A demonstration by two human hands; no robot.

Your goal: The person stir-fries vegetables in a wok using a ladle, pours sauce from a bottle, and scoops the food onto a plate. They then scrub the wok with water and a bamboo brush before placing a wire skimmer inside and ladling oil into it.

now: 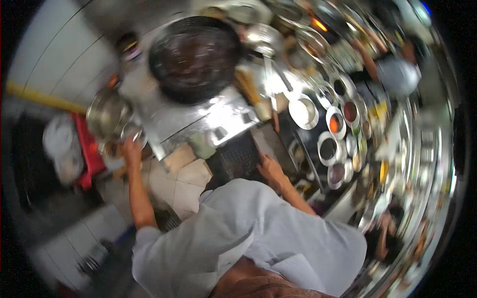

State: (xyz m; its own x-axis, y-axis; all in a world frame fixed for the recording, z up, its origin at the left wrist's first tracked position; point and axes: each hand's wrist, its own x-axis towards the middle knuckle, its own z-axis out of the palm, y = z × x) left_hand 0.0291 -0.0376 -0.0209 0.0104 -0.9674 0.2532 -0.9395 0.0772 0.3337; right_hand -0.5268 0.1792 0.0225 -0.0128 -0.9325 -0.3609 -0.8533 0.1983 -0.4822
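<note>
My left hand [131, 149] is at the left, with its fingers on the edge of a small shiny metal vessel [133, 131], next to a large steel bowl [108, 112]. Blur hides how exactly the fingers close on it. Near the middle, my right hand [271, 169] hangs just below the counter's front edge, its fingers curled; whether they hold anything is too blurred to tell. A big black wok [196, 57] sits on the steel stove top [174, 120] ahead of me.
At the right stand several white bowls [303, 111] of sauces and seasonings. A ladle [268, 69] lies beside the wok. A red crate [88, 151] with white bags is at the left. Another person in a light shirt [398, 75] works at the upper right; one more is lower right.
</note>
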